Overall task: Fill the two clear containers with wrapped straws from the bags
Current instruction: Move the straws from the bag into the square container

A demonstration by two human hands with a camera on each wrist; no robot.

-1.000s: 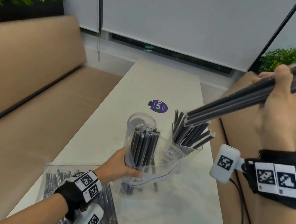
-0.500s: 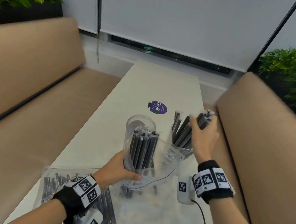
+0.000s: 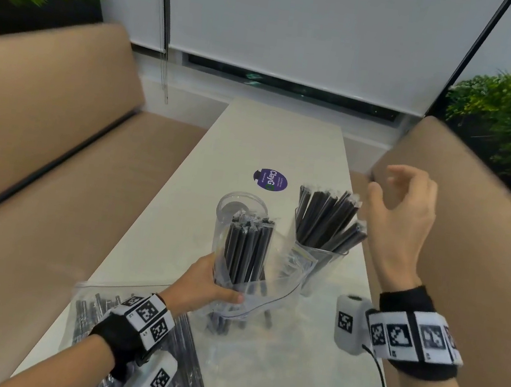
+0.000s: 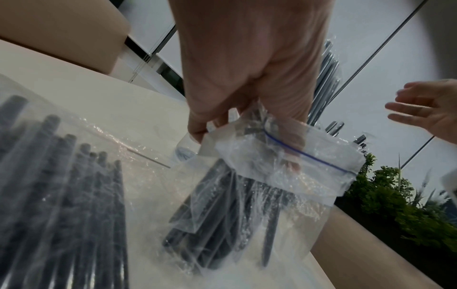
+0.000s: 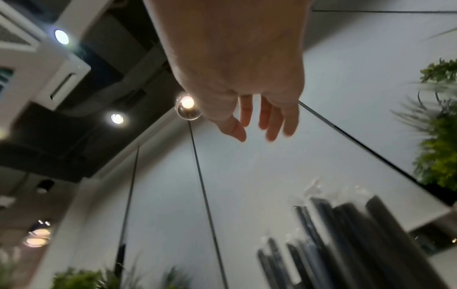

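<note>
Left grip (image 3: 203, 287): clenched on open bag (image 4: 284, 176), mouth upright for reaching in. Right grip (image 3: 401, 209): released, empty. Straws (image 3: 325, 218) fan from right container (image 3: 320, 260); left container (image 3: 239, 204) seemingly part-filled.

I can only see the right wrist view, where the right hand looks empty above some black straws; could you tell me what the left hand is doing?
Observer: The left hand grips a clear zip bag of black wrapped straws, standing on the white table.
Operator: Are the straws in my view in a container?
Observer: Yes, that fanned bunch stands in the right-side clear container, beside the right hand.
Operator: Any more stock?
Observer: A second clear bag of straws lies flat under the left wrist.
</note>
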